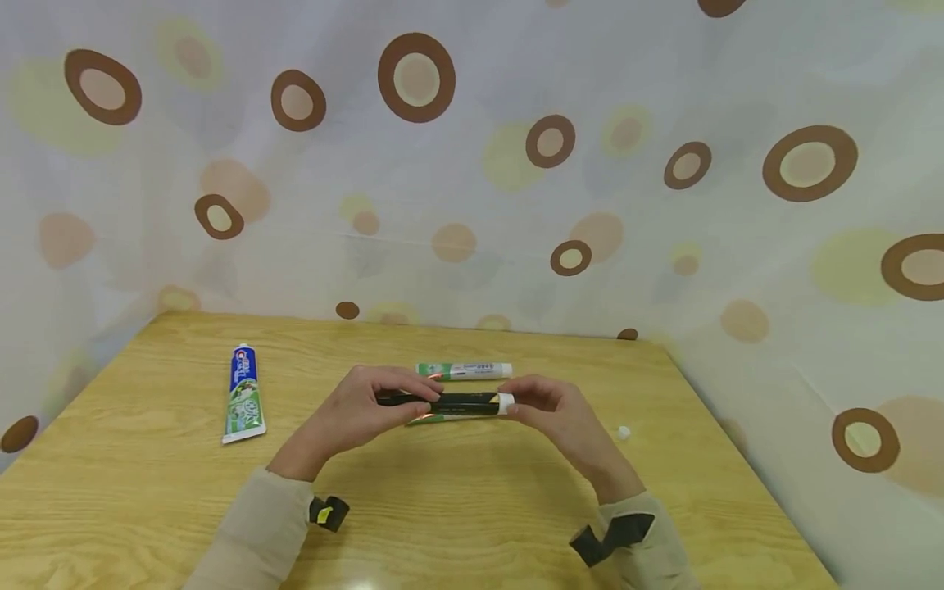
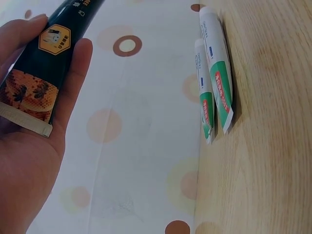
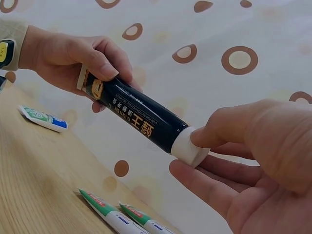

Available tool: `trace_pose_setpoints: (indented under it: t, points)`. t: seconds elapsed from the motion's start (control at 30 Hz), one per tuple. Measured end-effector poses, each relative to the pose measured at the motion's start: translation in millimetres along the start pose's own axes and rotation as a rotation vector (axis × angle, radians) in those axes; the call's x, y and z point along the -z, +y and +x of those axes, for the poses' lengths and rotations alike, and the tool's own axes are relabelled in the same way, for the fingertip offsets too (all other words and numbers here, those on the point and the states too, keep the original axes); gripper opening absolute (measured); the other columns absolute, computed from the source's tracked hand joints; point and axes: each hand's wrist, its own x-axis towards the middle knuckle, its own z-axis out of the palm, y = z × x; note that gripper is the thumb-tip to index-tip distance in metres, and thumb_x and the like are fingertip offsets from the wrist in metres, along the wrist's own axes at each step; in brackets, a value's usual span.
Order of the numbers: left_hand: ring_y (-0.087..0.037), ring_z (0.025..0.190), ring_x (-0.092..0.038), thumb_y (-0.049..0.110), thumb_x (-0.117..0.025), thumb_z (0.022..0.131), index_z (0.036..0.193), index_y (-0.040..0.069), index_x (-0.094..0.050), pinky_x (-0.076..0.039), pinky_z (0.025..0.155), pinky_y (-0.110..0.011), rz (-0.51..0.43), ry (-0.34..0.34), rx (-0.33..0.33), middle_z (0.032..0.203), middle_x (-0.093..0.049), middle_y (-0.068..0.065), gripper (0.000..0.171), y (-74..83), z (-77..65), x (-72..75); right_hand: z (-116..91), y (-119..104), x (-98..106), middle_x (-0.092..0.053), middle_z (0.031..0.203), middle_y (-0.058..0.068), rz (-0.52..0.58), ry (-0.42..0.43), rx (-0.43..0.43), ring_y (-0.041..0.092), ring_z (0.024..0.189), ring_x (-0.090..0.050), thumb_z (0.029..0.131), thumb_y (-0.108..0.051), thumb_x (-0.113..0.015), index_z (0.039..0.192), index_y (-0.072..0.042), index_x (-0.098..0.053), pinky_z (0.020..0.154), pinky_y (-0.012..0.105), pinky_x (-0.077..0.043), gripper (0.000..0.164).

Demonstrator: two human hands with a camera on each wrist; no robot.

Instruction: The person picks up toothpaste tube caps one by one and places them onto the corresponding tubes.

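Observation:
A black toothpaste tube (image 3: 141, 109) with gold lettering is held level above the table between both hands. My left hand (image 1: 361, 410) grips its flat crimped end, thumb on one side and fingers on the other. The honeycomb print on the tube (image 2: 34, 92) shows in the left wrist view. At the other end, my right hand (image 1: 553, 410) pinches the white cap (image 3: 189, 146) between thumb and fingers. The cap sits on the tube's end. Behind and below the black tube lie two green-and-white toothpaste tubes (image 2: 218, 63), partly hidden in the head view.
A blue-and-green toothpaste tube (image 1: 245, 397) lies at the left of the wooden table (image 1: 457, 524). One small white cap-like piece (image 1: 624, 432) is on the table to the right of my right hand. A patterned curtain (image 1: 472, 180) stands along the table's back and sides.

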Motion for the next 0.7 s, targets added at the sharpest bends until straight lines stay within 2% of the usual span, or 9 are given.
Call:
trace_pose_setpoints:
  t: [0.17, 0.33, 0.53, 0.7]
  points:
    - [-0.012, 0.118, -0.065, 0.018, -0.074, 0.090, 0.107, 0.019, -0.078, -0.058, 0.081, -0.027, 0.001, 0.002, -0.014, 0.118, -0.073, 0.000, 0.017, -0.5, 0.3, 0.3, 2.5, 0.3, -0.2, -0.065, 0.122, 0.013, 0.027, -0.004, 0.003, 0.015, 0.104, -0.068, 0.097, -0.016, -0.065, 0.122, 0.000, -0.064, 0.094, 0.041, -0.055, 0.030]
    - [-0.011, 0.119, -0.064, 0.018, -0.073, 0.090, 0.107, 0.019, -0.078, -0.058, 0.082, -0.028, -0.011, -0.003, -0.005, 0.118, -0.073, 0.000, 0.017, -0.7, 0.7, -0.2, 2.9, -0.3, -1.2, -0.065, 0.121, 0.009, -0.001, 0.006, 0.013, 0.015, 0.103, -0.068, 0.099, -0.021, -0.063, 0.119, -0.005, -0.066, 0.094, 0.035, -0.055, 0.026]
    - [-0.011, 0.117, -0.066, 0.020, -0.073, 0.091, 0.107, 0.020, -0.078, -0.059, 0.080, -0.028, 0.000, 0.007, 0.004, 0.118, -0.073, 0.001, 0.017, 1.1, 1.0, -0.2, 2.8, -0.5, -2.0, -0.066, 0.112, 0.008, 0.090, -0.038, 0.022, 0.027, 0.101, -0.069, 0.100, -0.022, -0.060, 0.119, 0.002, -0.063, 0.092, 0.047, -0.055, 0.031]
    - [-0.009, 0.112, -0.067, 0.022, -0.073, 0.091, 0.107, 0.024, -0.078, -0.058, 0.078, -0.028, 0.020, 0.013, 0.025, 0.117, -0.073, 0.003, 0.016, 2.0, 0.7, -0.2, -0.5, -0.2, -0.3, -0.066, 0.115, 0.008, 0.092, -0.066, -0.002, 0.034, 0.101, -0.070, 0.099, -0.019, -0.062, 0.123, 0.002, -0.061, 0.094, 0.050, -0.054, 0.032]
